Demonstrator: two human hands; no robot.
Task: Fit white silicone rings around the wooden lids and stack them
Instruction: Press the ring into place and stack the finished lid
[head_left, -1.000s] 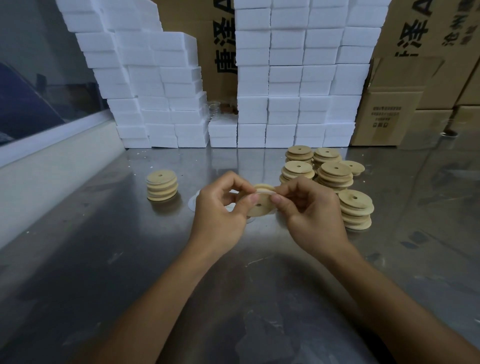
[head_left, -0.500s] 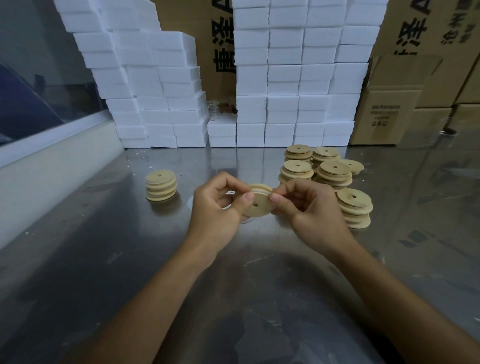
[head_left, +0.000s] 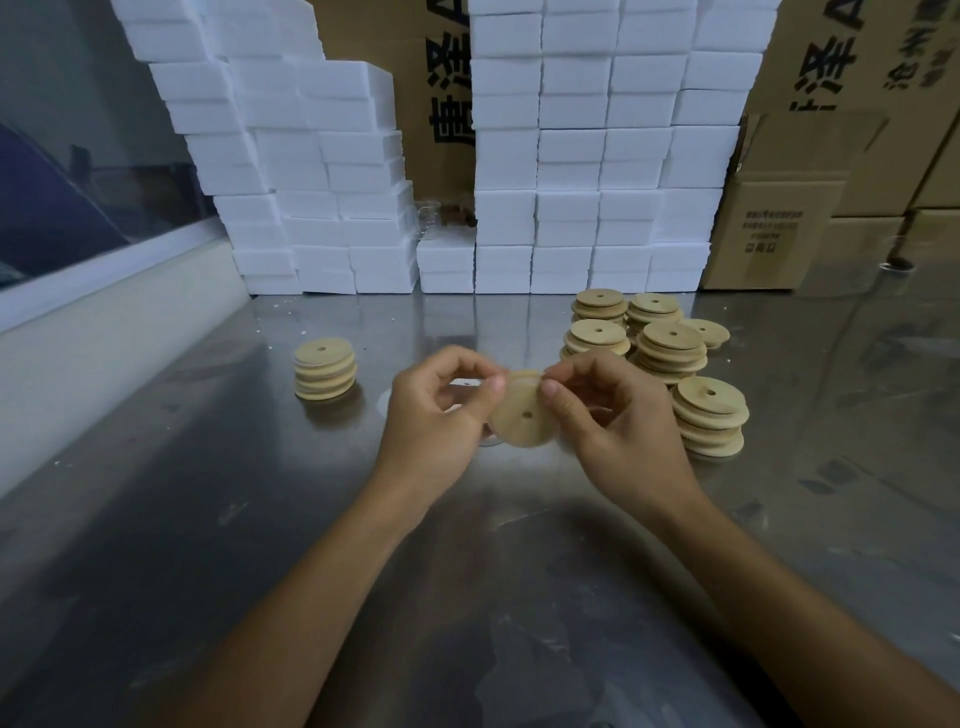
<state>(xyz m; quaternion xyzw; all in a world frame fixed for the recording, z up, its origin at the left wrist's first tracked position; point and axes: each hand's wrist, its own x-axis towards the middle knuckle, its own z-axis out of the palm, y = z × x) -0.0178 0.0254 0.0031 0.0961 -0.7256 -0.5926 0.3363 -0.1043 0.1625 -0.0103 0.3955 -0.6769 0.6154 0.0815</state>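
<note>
A round wooden lid (head_left: 521, 415) with a small centre hole is held on edge above the steel table, its flat face toward me. My left hand (head_left: 441, 415) pinches its upper left rim and my right hand (head_left: 608, 415) pinches its upper right rim. Thumbs of both hands press at the top edge. Any white silicone ring on the lid is hidden by my fingers. A short stack of lids (head_left: 325, 373) stands to the left. Several stacks of lids (head_left: 670, 348) stand to the right, the nearest stack (head_left: 709, 415) just beside my right hand.
The steel table (head_left: 208, 493) has a raised white ledge (head_left: 104, 332) along its left side. White foam blocks (head_left: 571, 156) are piled in walls at the back, with cardboard boxes (head_left: 779, 228) behind and to the right. Pale flat rings (head_left: 467, 383) lie on the table behind my hands.
The lid has been turned in my fingers so that its flat face shows more fully. Both hands stay in the same place above the table.
</note>
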